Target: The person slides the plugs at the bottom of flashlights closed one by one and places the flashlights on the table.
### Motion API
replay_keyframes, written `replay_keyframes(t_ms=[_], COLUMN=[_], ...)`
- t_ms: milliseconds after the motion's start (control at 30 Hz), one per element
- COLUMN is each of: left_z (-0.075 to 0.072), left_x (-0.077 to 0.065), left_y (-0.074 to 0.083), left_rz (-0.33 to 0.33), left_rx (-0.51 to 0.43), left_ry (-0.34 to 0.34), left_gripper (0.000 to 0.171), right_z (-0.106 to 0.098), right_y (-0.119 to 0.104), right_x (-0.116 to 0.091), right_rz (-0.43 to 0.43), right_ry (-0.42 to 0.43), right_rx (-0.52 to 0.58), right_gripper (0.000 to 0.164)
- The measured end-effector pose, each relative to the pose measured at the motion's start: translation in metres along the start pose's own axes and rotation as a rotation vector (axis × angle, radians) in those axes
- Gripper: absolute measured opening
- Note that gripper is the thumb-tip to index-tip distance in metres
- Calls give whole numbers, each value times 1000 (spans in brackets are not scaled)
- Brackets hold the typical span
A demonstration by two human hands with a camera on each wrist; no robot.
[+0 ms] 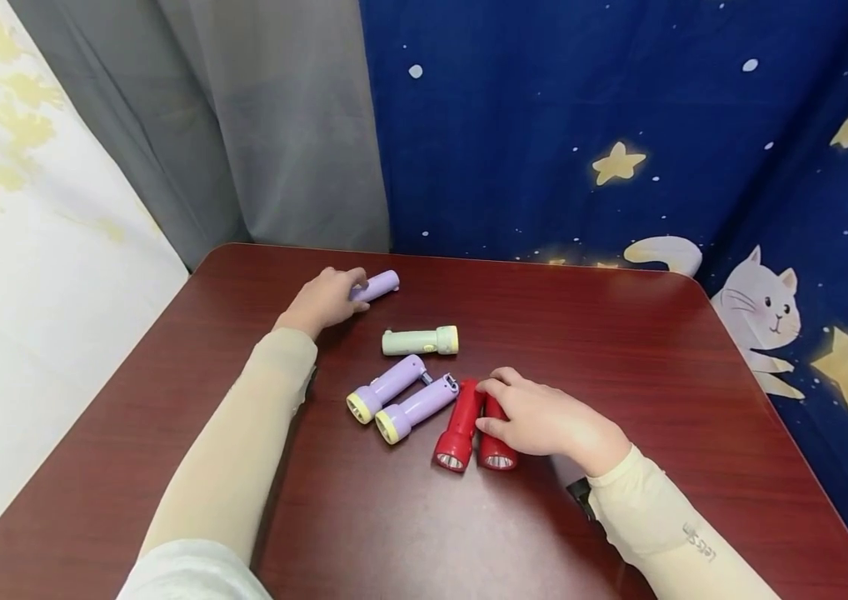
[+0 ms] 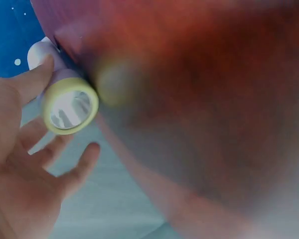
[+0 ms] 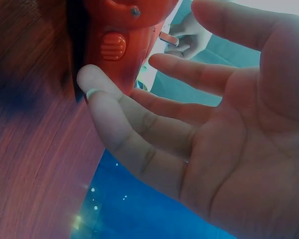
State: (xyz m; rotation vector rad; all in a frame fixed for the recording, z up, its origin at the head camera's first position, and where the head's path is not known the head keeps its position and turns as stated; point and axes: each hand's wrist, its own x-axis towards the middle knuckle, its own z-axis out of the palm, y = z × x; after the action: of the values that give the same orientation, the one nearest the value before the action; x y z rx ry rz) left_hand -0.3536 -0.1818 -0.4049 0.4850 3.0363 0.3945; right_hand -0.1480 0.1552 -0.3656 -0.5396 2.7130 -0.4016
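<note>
At the far left of the table, my left hand (image 1: 322,300) holds a purple flashlight (image 1: 379,286) between thumb and fingers. The left wrist view shows its yellow-rimmed lens (image 2: 70,112), with the thumb against the body and some fingers spread below. My right hand (image 1: 544,417) reaches over the right one of two red flashlights (image 1: 497,454), fingers loosely bent. Fingertips are right at its red body (image 3: 112,50) near the switch in the right wrist view. The other red flashlight (image 1: 461,421) lies just left of that hand, lens facing me.
Two more purple flashlights (image 1: 386,387) with yellow rims lie side by side left of the red ones. Behind them a pale green flashlight (image 1: 416,342) lies crosswise. The dark red table (image 1: 581,317) has curtains along its back.
</note>
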Motion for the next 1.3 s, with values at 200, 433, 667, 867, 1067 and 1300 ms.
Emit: replay_keyframes(t_ms=[200,433,667,867,1067,1300], left_z=[-6,-7,-10,-19,-23,-22], left_x=[10,18,12,8,3,0], left_y=[13,22,21,17,1,-22], left_rz=[38,119,123,96,89,106], left_rx=[188,298,320,228,-5,-274], left_ry=[11,-13,-39,-81,-56,95], left_gripper=[36,42,72,91,70,42], right_z=[-1,0,0,-2,-3,-2], right_y=[-1,-1,-2,-3,-4,-3], right_x=[-2,-3,-4,-6,-9,-9], right_rz=[-10,-5,-19,-21,-32,-40], right_ry=[-7,-10,-9,-14,-23,-6], right_rx=[-24,-24,-26,-20,-16,-21], right_gripper=[57,56,55,55,55,55])
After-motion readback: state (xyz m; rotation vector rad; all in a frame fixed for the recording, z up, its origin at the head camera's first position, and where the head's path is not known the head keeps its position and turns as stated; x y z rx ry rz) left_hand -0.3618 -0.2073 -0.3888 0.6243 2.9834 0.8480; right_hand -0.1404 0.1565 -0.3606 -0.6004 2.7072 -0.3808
